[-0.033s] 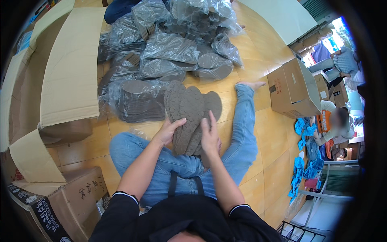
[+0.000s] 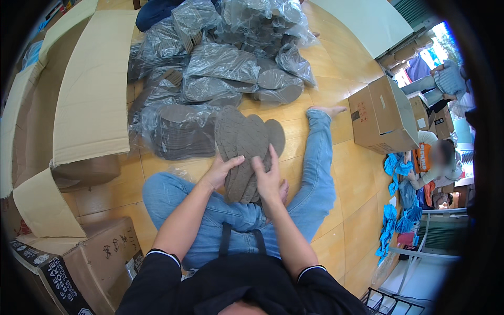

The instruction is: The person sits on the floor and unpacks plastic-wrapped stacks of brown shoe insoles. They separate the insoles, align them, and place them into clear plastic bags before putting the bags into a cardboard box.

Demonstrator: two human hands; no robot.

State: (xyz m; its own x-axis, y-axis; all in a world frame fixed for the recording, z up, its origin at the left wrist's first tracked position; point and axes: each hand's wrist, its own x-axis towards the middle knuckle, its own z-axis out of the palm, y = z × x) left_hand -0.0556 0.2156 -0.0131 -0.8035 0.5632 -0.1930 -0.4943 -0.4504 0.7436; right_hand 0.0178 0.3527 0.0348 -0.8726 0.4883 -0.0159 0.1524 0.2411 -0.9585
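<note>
My left hand (image 2: 218, 172) clamps fanned grey-brown, textured sole-shaped pieces (image 2: 245, 139), probably for steadiness; opposite, my right hand (image 2: 268, 181) touches them, its grip unclear.

In the middle of the frame, the right hand (image 2: 269, 182) has slid a tiny bit left, and its fingers (image 2: 273, 156) are spread wider. The brown sole at the right end (image 2: 277, 136) moved a little left too, so less of it peeks out beside the middle sole (image 2: 253, 137).
</note>
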